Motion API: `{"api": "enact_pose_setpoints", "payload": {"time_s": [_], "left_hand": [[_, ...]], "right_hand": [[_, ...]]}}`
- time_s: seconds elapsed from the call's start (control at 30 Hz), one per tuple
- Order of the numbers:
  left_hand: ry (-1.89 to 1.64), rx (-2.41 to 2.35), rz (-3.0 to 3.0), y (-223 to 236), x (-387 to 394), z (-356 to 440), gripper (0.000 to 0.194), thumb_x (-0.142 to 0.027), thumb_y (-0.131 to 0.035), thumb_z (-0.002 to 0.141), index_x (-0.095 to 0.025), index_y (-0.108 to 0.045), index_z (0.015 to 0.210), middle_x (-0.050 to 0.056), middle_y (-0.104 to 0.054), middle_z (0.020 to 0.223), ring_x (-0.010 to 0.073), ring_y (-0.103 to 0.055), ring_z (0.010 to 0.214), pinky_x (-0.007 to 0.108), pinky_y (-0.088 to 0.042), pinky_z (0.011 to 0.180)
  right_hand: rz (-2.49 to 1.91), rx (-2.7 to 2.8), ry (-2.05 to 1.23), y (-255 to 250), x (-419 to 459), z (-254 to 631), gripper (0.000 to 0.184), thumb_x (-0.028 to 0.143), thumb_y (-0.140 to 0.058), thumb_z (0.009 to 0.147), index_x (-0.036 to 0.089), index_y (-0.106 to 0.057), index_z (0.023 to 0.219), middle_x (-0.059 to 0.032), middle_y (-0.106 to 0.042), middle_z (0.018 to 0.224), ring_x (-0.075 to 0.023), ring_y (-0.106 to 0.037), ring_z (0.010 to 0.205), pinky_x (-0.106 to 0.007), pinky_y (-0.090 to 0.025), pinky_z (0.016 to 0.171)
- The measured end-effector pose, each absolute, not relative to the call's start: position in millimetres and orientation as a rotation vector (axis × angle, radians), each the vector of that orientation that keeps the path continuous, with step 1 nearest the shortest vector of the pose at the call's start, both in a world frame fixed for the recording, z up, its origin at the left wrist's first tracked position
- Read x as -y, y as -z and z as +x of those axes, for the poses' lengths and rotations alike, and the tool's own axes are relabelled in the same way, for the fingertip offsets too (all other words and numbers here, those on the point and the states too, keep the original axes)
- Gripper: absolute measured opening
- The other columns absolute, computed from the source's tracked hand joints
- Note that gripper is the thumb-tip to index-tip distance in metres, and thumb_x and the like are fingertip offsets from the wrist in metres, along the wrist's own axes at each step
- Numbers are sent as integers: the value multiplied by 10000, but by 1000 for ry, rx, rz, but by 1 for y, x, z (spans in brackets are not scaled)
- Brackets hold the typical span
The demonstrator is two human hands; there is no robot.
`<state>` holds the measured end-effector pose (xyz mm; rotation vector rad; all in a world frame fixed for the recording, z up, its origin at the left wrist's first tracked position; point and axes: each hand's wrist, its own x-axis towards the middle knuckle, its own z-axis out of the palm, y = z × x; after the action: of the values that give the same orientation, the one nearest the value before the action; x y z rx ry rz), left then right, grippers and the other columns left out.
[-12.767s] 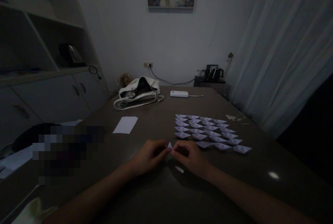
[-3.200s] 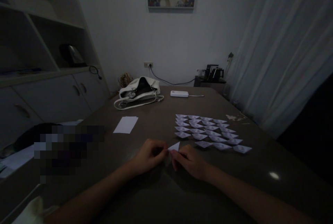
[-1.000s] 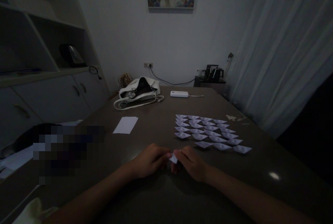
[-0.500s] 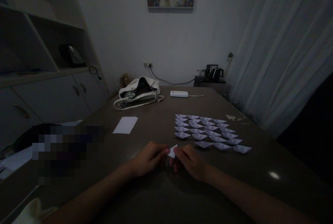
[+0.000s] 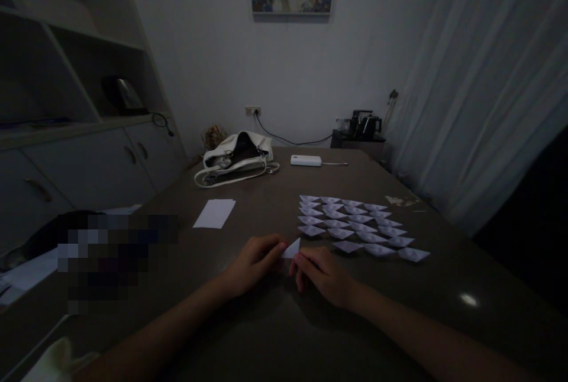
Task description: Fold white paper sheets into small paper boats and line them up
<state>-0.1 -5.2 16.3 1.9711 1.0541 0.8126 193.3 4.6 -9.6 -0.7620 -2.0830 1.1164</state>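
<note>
A small folded piece of white paper with a pointed top is held between my two hands, just above the brown table. My left hand pinches its left side between thumb and fingers. At its lower right, my right hand has thumb and index finger closed on the edge, the other fingers curled beneath. Folded white paper boats stand in several rows to the right, beyond my right hand. Left of them, past my left hand, lies a small stack of white paper sheets.
A white handbag rests at the table's far left, and a white power bank with a short cable lies at the far middle. Kettles stand on a low cabinet behind. A blurred-out patch covers things at left.
The folded paper has turned in my fingers, showing a flatter, wider triangular face. My right fingers have shifted slightly down along its edge. The boats and sheets stay put.
</note>
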Motion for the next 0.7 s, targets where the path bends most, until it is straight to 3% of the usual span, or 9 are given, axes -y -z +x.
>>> {"api": "enact_pose_setpoints", "payload": {"time_s": [0.2, 0.43, 0.7], "left_hand": [[-877, -954, 1835, -10, 2, -2, 291, -369, -472, 925, -126, -631, 937, 31, -630, 796, 144, -563, 705, 235, -445, 650], [-863, -801, 1757, -10, 3, -3, 285, -330, -502, 926, -160, -607, 1130, 35, -642, 844, 141, -569, 741, 241, -446, 671], [-870, -805, 1752, -10, 4, -1, 300, -324, -520, 920, -149, -595, 1152, 35, -647, 814, 138, -573, 716, 244, -451, 657]], "right_hand": [[-751, 2082, -1094, 10, -4, 194, 442, 440, -343, 975, 148, -584, 745, 0, -576, 518, -110, -552, 462, -214, -408, 510], [-735, 2048, -1145, 11, -7, 191, 433, 440, -332, 979, 139, -606, 831, 3, -570, 545, -105, -543, 462, -213, -413, 497], [-733, 2033, -1194, 15, -9, 190, 374, 400, -330, 987, 139, -596, 964, -20, -608, 683, -91, -556, 494, -204, -424, 496]]}}
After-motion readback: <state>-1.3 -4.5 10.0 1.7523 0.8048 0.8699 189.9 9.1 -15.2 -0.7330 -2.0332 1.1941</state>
